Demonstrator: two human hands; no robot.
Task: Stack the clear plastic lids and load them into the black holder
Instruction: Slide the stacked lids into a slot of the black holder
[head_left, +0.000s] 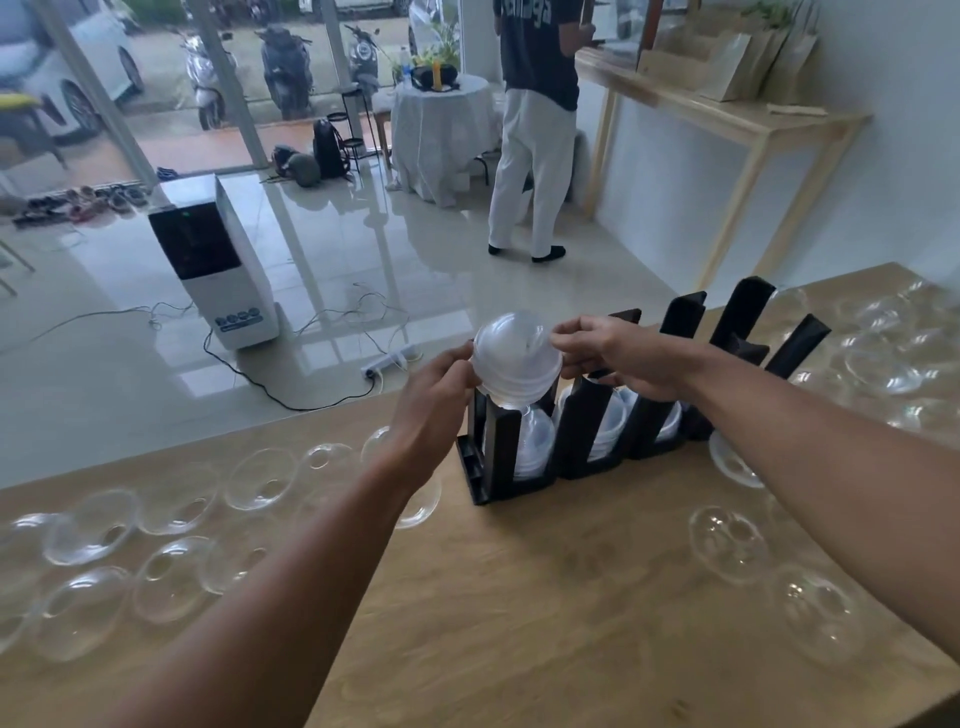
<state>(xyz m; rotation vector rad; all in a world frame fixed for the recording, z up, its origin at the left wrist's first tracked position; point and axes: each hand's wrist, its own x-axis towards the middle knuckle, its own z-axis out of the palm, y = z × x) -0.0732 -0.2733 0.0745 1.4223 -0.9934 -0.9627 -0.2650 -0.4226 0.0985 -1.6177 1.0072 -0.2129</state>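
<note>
A stack of clear dome lids (514, 358) is held between both hands just above the leftmost slot of the black holder (524, 467). My left hand (436, 395) grips the stack's left side. My right hand (613, 353) pinches its upper right rim. The holder stands on the wooden table (545, 597) and has several upright slots; lids lie in the three left ones. Loose clear lids (171, 519) lie spread on the table to the left, and more loose lids (753, 545) lie to the right.
The table's far edge runs just behind the holder. Beyond it are a tiled floor, a white air cooler (218, 265) with cables, and a person (535, 130) standing by a wooden shelf (727, 114).
</note>
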